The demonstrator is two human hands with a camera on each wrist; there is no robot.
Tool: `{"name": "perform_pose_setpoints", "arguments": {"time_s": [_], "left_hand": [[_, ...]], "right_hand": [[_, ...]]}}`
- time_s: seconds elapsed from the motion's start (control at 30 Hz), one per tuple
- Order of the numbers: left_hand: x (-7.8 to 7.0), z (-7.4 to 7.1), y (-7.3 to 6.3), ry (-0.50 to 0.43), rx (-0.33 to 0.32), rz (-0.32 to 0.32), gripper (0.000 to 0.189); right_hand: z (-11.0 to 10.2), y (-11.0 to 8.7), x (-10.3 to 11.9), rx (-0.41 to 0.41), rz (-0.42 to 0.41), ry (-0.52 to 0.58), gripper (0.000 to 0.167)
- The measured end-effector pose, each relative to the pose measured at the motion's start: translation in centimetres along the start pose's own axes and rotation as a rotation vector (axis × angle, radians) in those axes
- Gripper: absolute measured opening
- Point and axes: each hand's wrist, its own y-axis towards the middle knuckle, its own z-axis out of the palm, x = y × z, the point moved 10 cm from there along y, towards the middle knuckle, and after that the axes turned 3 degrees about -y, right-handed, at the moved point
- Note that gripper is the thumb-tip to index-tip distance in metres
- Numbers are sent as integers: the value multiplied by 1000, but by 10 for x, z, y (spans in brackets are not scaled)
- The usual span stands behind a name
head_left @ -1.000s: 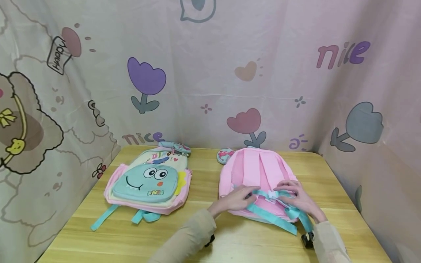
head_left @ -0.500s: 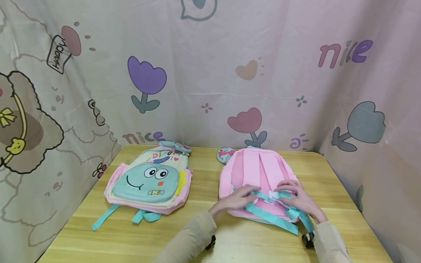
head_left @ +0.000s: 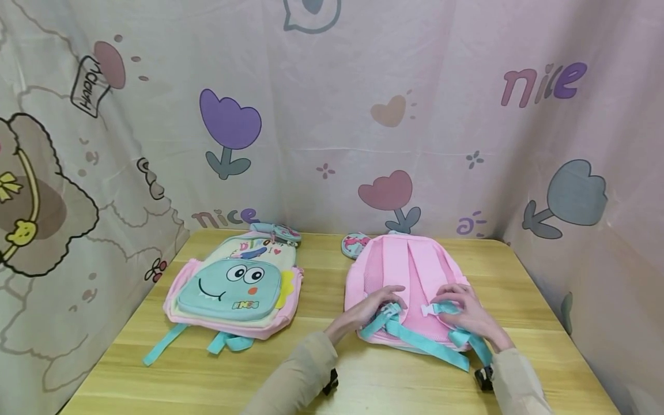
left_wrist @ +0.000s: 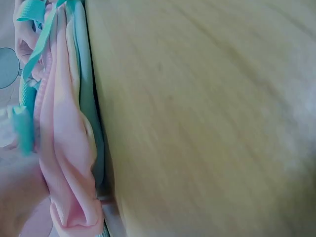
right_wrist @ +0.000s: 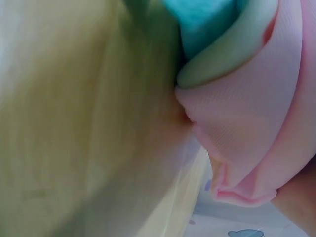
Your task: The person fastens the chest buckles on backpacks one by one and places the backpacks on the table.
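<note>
A pink backpack [head_left: 358,282] lies on the table with its shoulder straps facing up. Two white plastic buckle halves on teal webbing are apart over its lower back. My left hand [head_left: 365,308] is at the left buckle half [head_left: 390,310], fingers bent around it and its teal strap. On the other side my right hand [head_left: 469,311] pinches the teal strap just behind the right buckle half [head_left: 427,310]. The left wrist view has the backpack's pink side [left_wrist: 66,133] and a blurred strap end; in the right wrist view pink fabric [right_wrist: 242,113] hides the fingers.
A second backpack [head_left: 228,288] with a dinosaur face lies front up on the left. Loose teal straps [head_left: 427,346] trail over the wooden table [head_left: 321,276]. A small round pouch [head_left: 355,245] sits behind the pink backpack. Printed curtains [head_left: 311,115] hang around the table.
The two buckle halves were together between my hands and are now separated. My left hand has drawn left with its half, while my right hand stays nearly in place.
</note>
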Motion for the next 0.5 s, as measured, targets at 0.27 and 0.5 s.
{"name": "perform_pose_setpoints", "arguments": {"time_s": [0.27,0.5], "left_hand": [[-1,2,-3,-83,54,17,57],[0,5,-3,-59,71,37,40]], "right_hand": [[-1,0,-2,-41,25,-14,20],[-2,-1,2,-60,-10,-3,19]]}}
